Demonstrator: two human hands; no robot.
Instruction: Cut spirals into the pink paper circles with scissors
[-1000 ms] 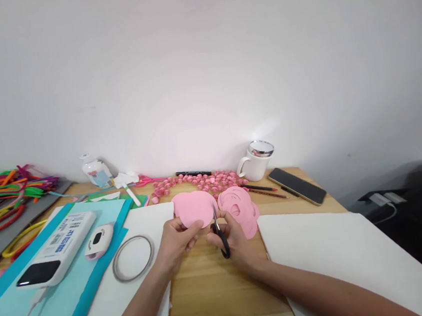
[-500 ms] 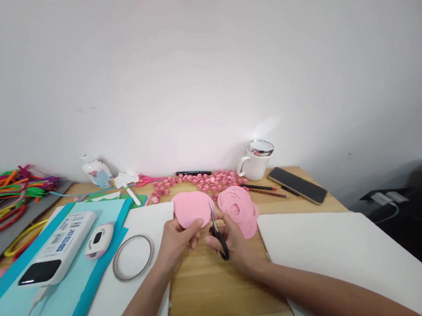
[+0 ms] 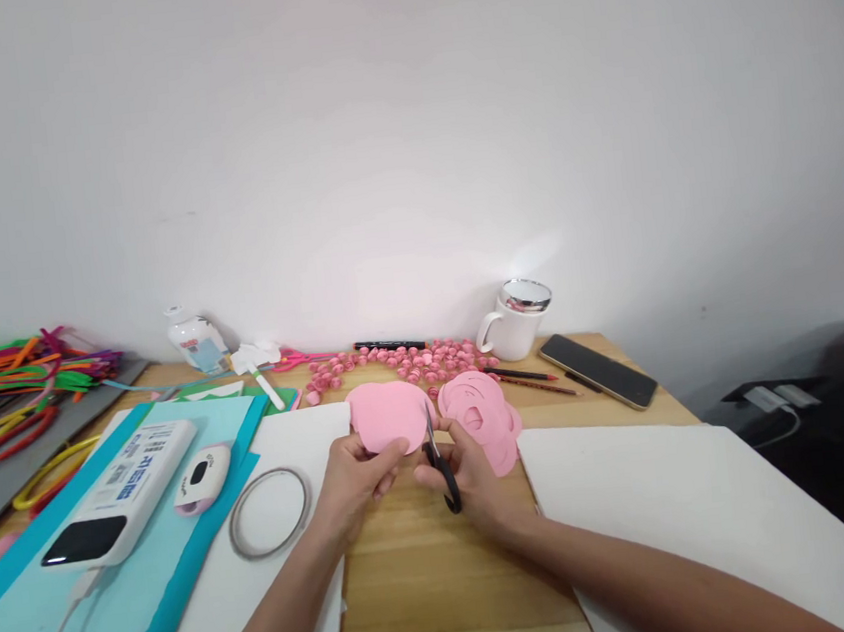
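Note:
My left hand (image 3: 360, 478) pinches the lower edge of a pink paper piece (image 3: 389, 415) with a rounded, wavy outline, thumb on top. In my right hand (image 3: 469, 472) is a pair of scissors (image 3: 444, 469) with black handles, fingers through the loops. The blades point away from me and lie at the paper's right edge. Just beyond my right hand, a pile of pink paper cutouts (image 3: 489, 419) with curved cuts rests on the wooden table (image 3: 421, 598). Many small rolled pink paper pieces (image 3: 427, 361) are strewn behind the held paper.
A white mug (image 3: 517, 321), pencils (image 3: 535, 383) and a phone (image 3: 600, 368) stand or lie at the back right. White boards flank my arms, the left one bearing a tape roll (image 3: 269, 513). Further left are a power bank (image 3: 120, 493), a small white device (image 3: 204, 478) and pipe cleaners (image 3: 27, 367).
The scissors have shifted slightly along the paper's right edge, and their blades look closer together. My left hand keeps its pinch. The whole view has moved a little.

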